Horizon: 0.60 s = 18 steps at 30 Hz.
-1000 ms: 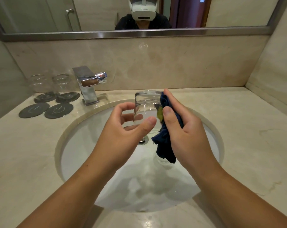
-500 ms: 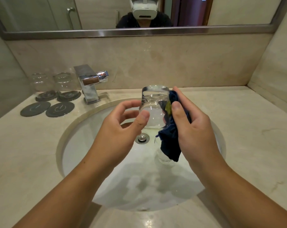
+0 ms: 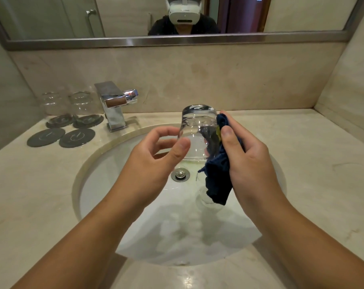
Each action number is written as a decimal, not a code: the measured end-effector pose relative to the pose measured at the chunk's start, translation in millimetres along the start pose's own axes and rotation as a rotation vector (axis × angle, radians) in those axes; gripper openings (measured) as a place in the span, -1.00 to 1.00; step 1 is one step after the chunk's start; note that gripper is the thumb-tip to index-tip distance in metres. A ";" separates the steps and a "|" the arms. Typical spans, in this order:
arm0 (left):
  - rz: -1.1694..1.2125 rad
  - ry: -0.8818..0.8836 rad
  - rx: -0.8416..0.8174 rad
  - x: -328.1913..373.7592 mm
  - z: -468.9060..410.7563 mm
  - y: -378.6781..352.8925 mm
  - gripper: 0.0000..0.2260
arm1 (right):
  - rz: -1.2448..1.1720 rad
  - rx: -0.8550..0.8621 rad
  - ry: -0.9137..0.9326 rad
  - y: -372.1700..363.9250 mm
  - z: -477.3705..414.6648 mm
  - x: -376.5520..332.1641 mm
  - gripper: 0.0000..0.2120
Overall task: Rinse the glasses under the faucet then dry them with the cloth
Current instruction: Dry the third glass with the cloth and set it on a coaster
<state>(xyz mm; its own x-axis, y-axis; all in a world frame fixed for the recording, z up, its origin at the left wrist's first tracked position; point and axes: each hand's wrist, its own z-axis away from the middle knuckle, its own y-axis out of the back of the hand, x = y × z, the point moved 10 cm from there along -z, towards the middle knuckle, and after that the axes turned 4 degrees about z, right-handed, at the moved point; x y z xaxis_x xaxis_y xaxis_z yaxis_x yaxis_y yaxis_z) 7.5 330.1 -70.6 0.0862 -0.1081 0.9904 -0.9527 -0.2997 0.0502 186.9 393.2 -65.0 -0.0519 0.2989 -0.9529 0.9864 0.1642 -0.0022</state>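
Here, an upturned clear glass (image 3: 197, 132) is held base-up over the white sink basin (image 3: 106, 184), a little higher against the marble backsplash than half a second earlier. The left hand (image 3: 154, 163) is seen loosely curled, its thumb tip laid on the glass's near wall and its fingers bent behind it, spread slightly wider than before. The right hand (image 3: 250, 163) is closed on a dark blue cloth (image 3: 217, 180), which is pressed against the glass's right side by the thumb and fingers, the loose end hanging down toward the drain (image 3: 180, 174). Two more glasses (image 3: 68, 105) are left upturned on dark coasters (image 3: 61, 137) beside the chrome faucet (image 3: 114, 105), at the counter's back left.
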 end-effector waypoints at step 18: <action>-0.048 0.035 0.012 -1.1 0.0 1.8 -0.48 | -0.002 -0.043 -0.039 -5.1 -0.7 5.8 -0.67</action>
<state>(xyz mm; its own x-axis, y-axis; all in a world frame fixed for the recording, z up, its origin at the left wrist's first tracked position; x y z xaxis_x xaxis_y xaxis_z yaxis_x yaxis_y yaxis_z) 5.7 329.7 -71.6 0.1213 -0.0605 0.9908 -0.9442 -0.3149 0.0964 181.5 394.8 -70.3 -0.0470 0.2620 -0.9639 0.9786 0.2055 0.0081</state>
